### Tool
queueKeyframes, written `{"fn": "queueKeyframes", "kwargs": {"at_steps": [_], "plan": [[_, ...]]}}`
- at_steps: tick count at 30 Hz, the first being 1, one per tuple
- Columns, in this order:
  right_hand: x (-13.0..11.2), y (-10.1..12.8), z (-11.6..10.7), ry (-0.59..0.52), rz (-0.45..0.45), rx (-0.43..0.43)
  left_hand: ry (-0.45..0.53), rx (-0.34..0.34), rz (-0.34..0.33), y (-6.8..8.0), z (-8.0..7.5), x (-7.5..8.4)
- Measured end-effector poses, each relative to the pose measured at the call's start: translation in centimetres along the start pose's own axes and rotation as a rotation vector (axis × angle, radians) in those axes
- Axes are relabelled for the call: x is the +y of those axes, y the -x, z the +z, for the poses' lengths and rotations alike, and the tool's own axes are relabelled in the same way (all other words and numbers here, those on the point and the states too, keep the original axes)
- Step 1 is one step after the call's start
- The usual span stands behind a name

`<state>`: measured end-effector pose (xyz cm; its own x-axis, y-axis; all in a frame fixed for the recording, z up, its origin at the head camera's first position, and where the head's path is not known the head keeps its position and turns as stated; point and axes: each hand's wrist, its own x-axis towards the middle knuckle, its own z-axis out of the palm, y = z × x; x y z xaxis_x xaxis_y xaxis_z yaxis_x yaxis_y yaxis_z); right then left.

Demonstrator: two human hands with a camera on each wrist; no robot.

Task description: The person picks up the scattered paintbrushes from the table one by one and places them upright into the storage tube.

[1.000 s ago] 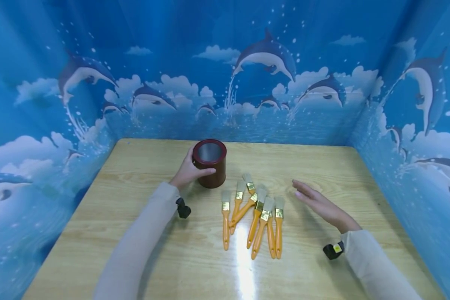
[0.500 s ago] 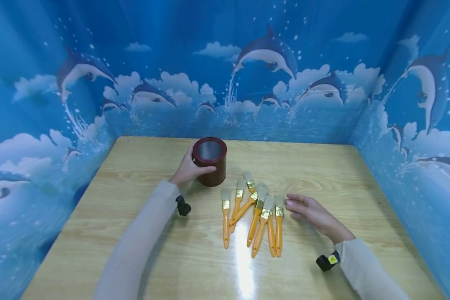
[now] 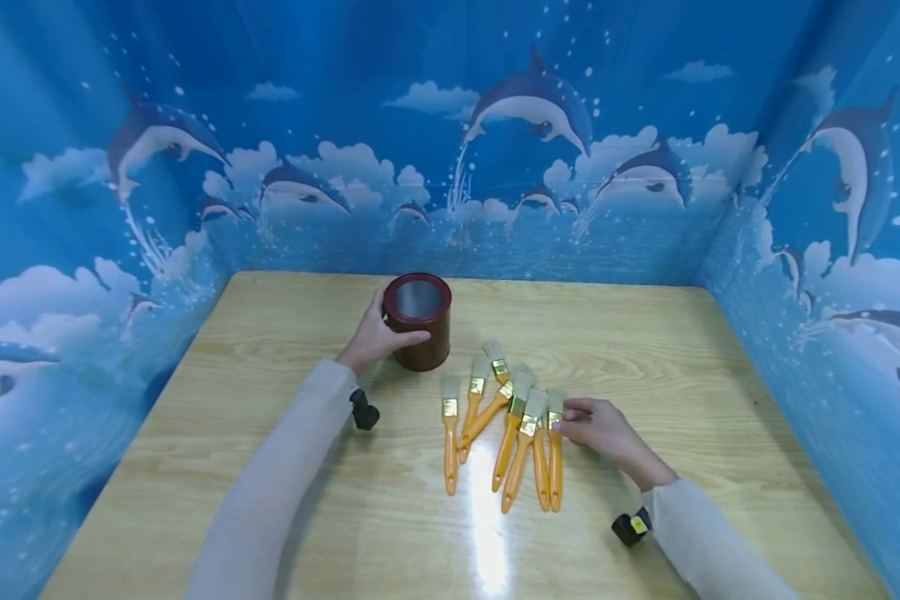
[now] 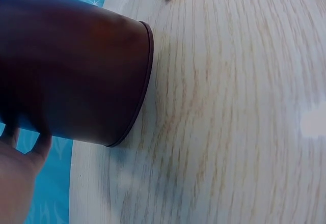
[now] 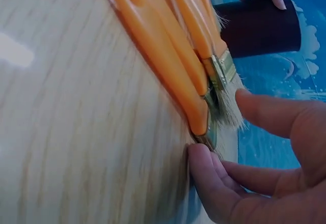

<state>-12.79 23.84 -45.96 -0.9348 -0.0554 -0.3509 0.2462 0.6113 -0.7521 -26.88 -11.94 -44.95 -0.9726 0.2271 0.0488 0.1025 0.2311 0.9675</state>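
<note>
A dark red cylindrical cup (image 3: 420, 329) stands upright and empty on the wooden table (image 3: 645, 333). My left hand (image 3: 393, 327) grips its side, thumb in front, and the left wrist view shows the cup (image 4: 71, 71) close up with that hand (image 4: 15, 178) beneath it. Several orange-handled paintbrushes (image 3: 506, 425) lie fanned out just in front of the cup. My right hand (image 3: 568, 419) is at the head of the rightmost brush (image 3: 555, 471). In the right wrist view my right hand (image 5: 219, 127) pinches that brush (image 5: 158, 66) at its metal ferrule between thumb and curled fingers.
Blue walls (image 3: 82, 250) printed with dolphins close in the table on the left, back and right. Bare wood spreads to the right of the brushes and along the front edge. A black camera sits on each wrist (image 3: 363, 412) (image 3: 630, 527).
My right hand has come down from above the table and slid left onto the rightmost brush's head, its fingers curling. My left hand has stayed on the cup.
</note>
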Motion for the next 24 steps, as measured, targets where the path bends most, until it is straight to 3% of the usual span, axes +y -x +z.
{"fn": "queueKeyframes", "kwargs": {"at_steps": [5, 12, 24], "plan": [[-0.4, -0.5, 1.0, 0.136, 0.015, 0.073, -0.008, -0.003, -0.008, 0.1, -0.1, 0.1], [-1.1, -0.5, 1.4, 0.237, 0.01, 0.102, -0.007, -0.006, -0.017, 0.0, -0.1, 0.1], [-0.7, -0.7, 1.4, 0.244, 0.017, 0.132, -0.013, -0.014, -0.01, -0.1, -0.3, -0.1]]}}
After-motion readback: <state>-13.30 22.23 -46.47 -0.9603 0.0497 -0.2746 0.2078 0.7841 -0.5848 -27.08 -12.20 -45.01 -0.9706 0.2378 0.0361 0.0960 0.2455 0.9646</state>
